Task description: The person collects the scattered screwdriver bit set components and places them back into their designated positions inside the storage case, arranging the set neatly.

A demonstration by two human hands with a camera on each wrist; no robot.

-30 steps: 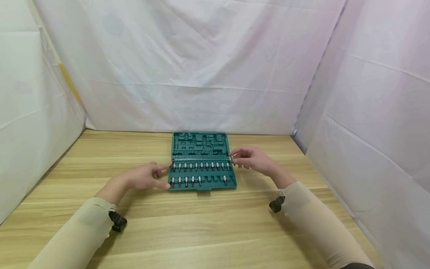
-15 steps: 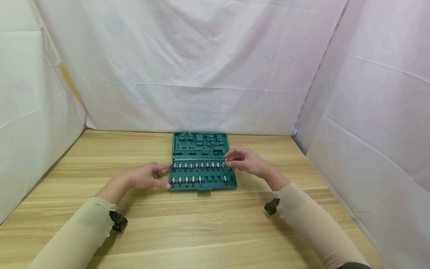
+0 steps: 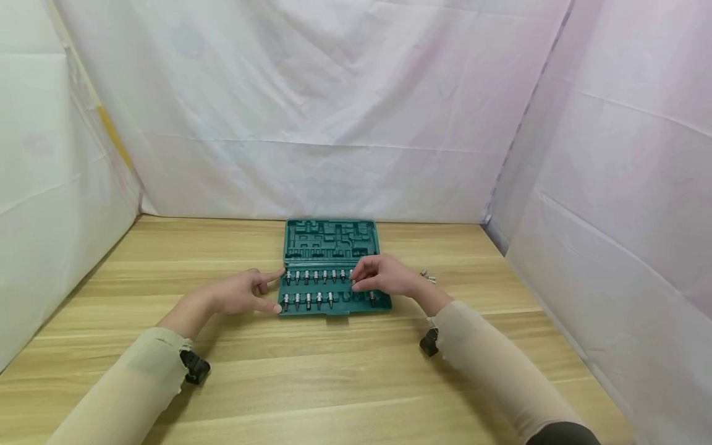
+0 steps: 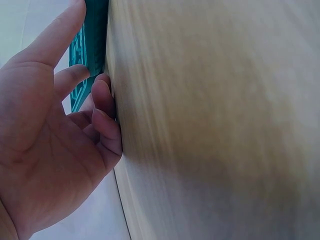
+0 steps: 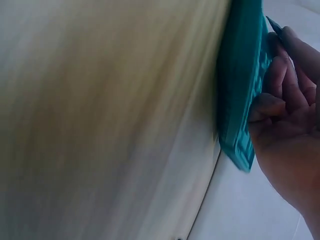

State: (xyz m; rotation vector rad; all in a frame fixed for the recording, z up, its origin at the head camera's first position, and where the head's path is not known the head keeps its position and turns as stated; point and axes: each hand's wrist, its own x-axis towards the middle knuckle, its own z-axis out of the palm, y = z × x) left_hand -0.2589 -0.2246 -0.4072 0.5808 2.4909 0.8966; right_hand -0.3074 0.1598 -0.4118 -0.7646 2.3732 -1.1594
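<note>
An unfolded green plastic case [image 3: 329, 262] lies on the table, with a row of silver-and-dark bit sockets [image 3: 316, 276] along the hinge. Its front row holds several bit sockets [image 3: 308, 300] at the left and a single one [image 3: 372, 298] near the right end. My left hand [image 3: 239, 292] touches the case's left side with spread thumb and index finger; its other fingers curl loosely. Over the front half, my right hand [image 3: 389, 276] pinches a bit socket [image 5: 274, 24] between thumb and fingertips, its dark tip pointing outward in the right wrist view. This hand covers the hinge row's right end.
Small silver pieces [image 3: 428, 277] lie on the wooden table [image 3: 311, 377] right of the case, partly behind my right wrist. White cloth walls [image 3: 322, 154] enclose the table at the back and sides. The case's moulded lid [image 3: 311, 238] lies toward the back.
My right hand has moved left from the case's right edge to over its front half, carrying the bit socket. Silver pieces on the table have come into view. My left hand has stayed put.
</note>
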